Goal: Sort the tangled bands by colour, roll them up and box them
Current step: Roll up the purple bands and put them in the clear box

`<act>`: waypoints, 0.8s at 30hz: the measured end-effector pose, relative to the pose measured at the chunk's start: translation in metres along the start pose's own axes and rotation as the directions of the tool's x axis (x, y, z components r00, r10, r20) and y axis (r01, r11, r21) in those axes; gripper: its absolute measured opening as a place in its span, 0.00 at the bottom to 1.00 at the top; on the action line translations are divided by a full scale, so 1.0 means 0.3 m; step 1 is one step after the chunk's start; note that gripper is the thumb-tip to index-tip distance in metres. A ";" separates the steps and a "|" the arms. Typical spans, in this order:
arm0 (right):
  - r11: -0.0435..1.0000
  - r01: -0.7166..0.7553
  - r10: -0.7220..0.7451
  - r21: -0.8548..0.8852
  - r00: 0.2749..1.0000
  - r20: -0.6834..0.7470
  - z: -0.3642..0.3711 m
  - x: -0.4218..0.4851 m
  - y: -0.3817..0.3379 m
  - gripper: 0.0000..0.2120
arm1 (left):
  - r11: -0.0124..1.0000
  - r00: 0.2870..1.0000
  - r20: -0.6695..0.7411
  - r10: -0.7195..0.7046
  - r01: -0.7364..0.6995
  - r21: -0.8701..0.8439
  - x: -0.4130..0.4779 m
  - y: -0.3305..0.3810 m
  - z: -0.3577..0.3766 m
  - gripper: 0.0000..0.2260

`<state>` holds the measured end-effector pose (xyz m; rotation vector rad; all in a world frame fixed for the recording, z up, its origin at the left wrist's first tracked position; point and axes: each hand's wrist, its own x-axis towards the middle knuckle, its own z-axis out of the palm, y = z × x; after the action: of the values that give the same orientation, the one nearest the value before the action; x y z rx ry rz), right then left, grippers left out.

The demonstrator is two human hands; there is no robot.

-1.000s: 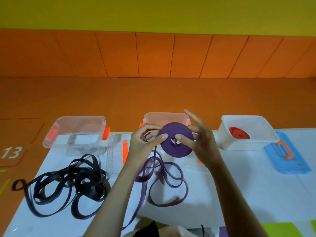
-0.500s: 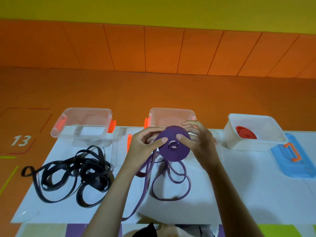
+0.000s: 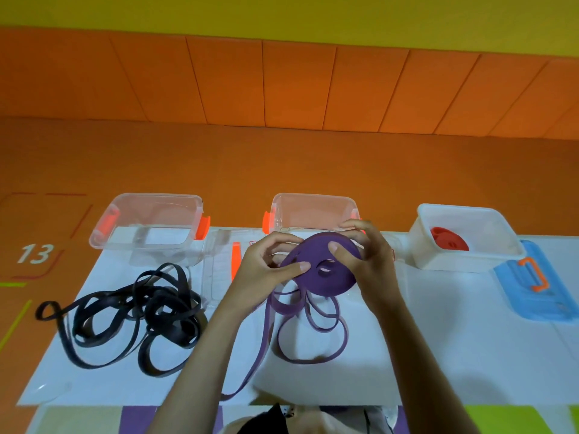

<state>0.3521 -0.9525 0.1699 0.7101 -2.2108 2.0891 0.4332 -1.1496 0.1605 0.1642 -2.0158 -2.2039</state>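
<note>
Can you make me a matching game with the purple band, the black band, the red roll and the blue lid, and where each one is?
Things:
1. purple band
2. black band
3. red roll
4. blue lid

Places:
A. inside the white box
B. lying loose on the table, left side
C. held in both hands, partly rolled
D. flat on the table, far right

Pairs: 1-C, 2-B, 3-A, 4-D

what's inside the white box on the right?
The white box holds one rolled red band against its left wall. The near wall hides the floor in front of it.
</note>
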 end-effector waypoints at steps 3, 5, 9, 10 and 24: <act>0.999 -0.053 0.052 0.010 0.993 0.104 -0.015 -0.006 0.004 0.13 | 0.996 0.997 -0.065 -0.035 0.029 -0.079 -0.005 -0.013 0.011 0.14; 0.996 -0.091 0.093 -0.021 0.982 0.164 -0.025 -0.012 0.007 0.16 | 0.994 0.996 -0.070 -0.047 0.039 -0.106 -0.004 -0.027 0.021 0.14; 0.992 -0.124 0.125 -0.020 0.985 0.118 -0.027 -0.021 0.004 0.17 | 0.997 0.998 -0.049 -0.044 0.041 -0.059 0.000 -0.043 0.016 0.12; 0.991 -0.134 0.133 -0.001 0.987 0.089 -0.025 -0.025 0.005 0.17 | 0.999 0.999 -0.028 -0.038 0.037 -0.018 0.000 -0.043 0.008 0.12; 0.981 -0.196 0.196 -0.016 0.970 0.142 -0.001 -0.035 -0.006 0.13 | 0.998 0.997 -0.050 -0.059 0.059 -0.003 -0.057 -0.061 -0.029 0.12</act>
<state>0.3620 -0.9491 0.1683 0.6873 -2.4520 2.1869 0.4507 -1.1533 0.1411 0.2795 -2.0083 -2.2130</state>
